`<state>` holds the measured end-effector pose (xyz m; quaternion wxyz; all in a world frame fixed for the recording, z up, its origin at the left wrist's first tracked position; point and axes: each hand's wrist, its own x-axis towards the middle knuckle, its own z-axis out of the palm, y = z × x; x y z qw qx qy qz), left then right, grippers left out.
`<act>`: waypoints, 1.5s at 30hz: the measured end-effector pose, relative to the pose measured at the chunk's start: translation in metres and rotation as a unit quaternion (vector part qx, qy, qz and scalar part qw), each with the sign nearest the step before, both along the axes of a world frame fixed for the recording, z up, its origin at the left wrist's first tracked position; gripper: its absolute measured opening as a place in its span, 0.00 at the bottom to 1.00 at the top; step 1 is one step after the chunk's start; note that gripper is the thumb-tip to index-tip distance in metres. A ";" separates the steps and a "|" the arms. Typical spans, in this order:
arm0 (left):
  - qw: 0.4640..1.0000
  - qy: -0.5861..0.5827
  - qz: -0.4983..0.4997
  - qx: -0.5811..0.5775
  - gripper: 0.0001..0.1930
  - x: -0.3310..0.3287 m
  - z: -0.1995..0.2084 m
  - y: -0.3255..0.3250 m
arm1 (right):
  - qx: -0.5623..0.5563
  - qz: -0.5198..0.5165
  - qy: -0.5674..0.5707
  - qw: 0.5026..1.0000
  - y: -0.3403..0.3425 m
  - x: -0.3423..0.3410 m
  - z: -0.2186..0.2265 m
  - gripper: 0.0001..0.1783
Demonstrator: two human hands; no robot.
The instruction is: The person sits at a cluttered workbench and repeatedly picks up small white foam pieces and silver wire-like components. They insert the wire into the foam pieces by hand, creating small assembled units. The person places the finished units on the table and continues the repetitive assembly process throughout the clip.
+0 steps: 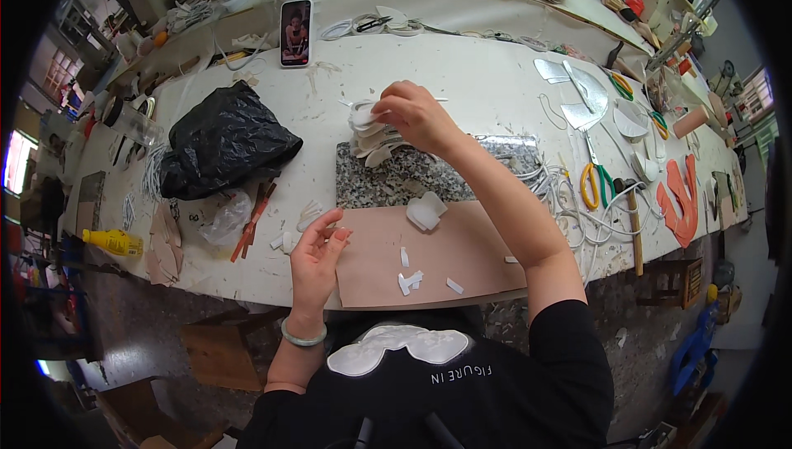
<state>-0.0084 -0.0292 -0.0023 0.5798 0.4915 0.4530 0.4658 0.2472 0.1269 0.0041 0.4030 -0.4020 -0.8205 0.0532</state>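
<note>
My right hand (417,117) reaches across the granite slab (388,177) to a stack of pale cut pieces (373,140). Its fingers close in a pinch on a white cut piece (361,113) at the top of the stack; the fingertips are partly hidden. By the left edge of a tan board (379,243), my left hand (316,259) is held with thumb and fingers apart and nothing visible between them. On the board lie a small pile of white rounded pieces (425,211) and several narrow white strips (410,282).
A black plastic bag (227,144) stands left, near red-brown strips (253,222) and a yellow bottle (113,241). To the right are scissors (591,181), a hammer (634,218), tangled white cord (569,210) and coral-red cut pieces (681,202). A phone (297,32) stands upright behind.
</note>
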 end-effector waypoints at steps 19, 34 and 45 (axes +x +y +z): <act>0.998 0.052 0.026 0.010 0.15 -0.006 -0.007 0.018 | -0.284 -0.142 -0.118 0.941 -0.130 0.130 0.008 0.10; 0.877 0.437 0.030 0.199 0.10 -0.069 -0.023 0.047 | -0.239 -0.196 0.179 0.934 -0.150 0.105 0.017 0.07; 0.879 0.445 0.071 0.158 0.10 -0.060 -0.034 0.039 | -0.018 -0.092 0.398 0.912 -0.161 0.078 0.054 0.11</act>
